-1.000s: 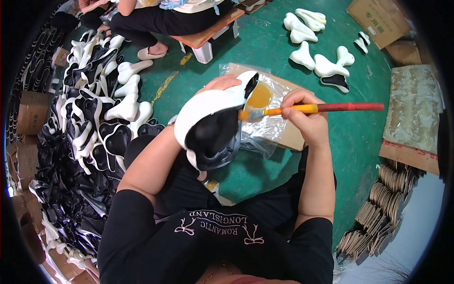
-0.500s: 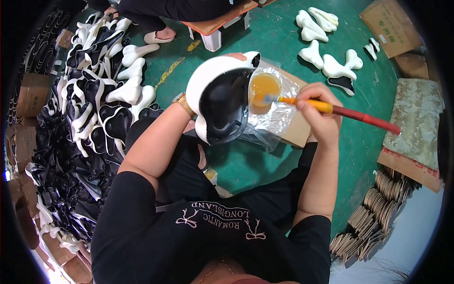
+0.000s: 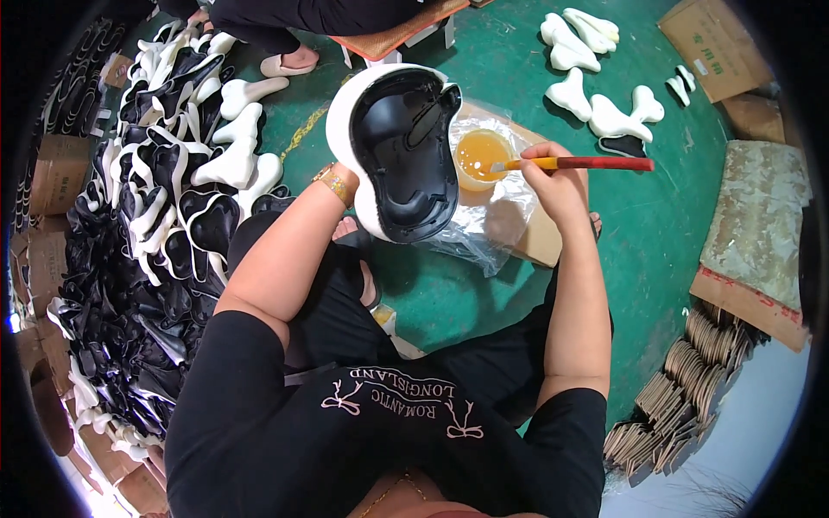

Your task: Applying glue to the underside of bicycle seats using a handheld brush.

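My left hand (image 3: 347,178) grips a bicycle saddle (image 3: 401,155) from behind; its fingers are hidden by the saddle. The piece has a white foam body and a black hollow shell facing up toward me. In my right hand (image 3: 555,186) is a paintbrush (image 3: 579,162) with a red and yellow handle, pinched near its bristle end. The brush tip is at a round cup of amber liquid (image 3: 480,155), just right of the saddle; I cannot tell how deep it dips. Clear plastic sheeting (image 3: 496,216) lies under the cup, over a cardboard box (image 3: 542,237).
White and black saddle parts (image 3: 194,173) are heaped at left beside a pile of black shells (image 3: 129,319). Several white saddle pads (image 3: 570,47) lie on the green floor at far right. Cardboard boxes (image 3: 712,47) and stacked brown pieces (image 3: 682,388) line the right. Another person's foot (image 3: 294,60) shows beyond.
The saddle has turned and tilted in my left hand, showing more of its black inside. My right hand has moved slightly left and down, swinging the brush handle to nearly level over the cup.
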Motion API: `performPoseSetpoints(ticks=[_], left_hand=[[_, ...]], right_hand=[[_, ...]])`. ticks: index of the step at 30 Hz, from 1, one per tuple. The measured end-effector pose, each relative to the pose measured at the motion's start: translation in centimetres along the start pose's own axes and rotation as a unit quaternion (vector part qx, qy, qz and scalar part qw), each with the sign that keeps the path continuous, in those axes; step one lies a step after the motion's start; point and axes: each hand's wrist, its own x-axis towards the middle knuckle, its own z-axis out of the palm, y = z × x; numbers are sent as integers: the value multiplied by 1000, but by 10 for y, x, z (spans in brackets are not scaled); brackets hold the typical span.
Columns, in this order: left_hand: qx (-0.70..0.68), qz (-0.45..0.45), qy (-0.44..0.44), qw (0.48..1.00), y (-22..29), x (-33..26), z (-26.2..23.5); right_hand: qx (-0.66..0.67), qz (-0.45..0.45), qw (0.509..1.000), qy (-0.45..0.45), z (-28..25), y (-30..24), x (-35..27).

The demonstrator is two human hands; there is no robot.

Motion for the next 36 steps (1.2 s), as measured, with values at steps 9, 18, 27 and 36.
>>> performPoseSetpoints(ticks=[9, 18, 27, 36], left_hand=[[-44, -34, 35, 998, -19, 1, -12], [-210, -1, -30, 977, 20, 2, 4], [-51, 104, 65, 991, 36, 8, -4], [-383, 86, 116, 912, 51, 9, -1]], right_hand=[[439, -53, 897, -11, -34, -31, -20], [278, -129, 947, -93, -29, -51, -28], [189, -205, 951, -132, -23, -77, -48], [560, 88, 814, -129, 13, -63, -63]])
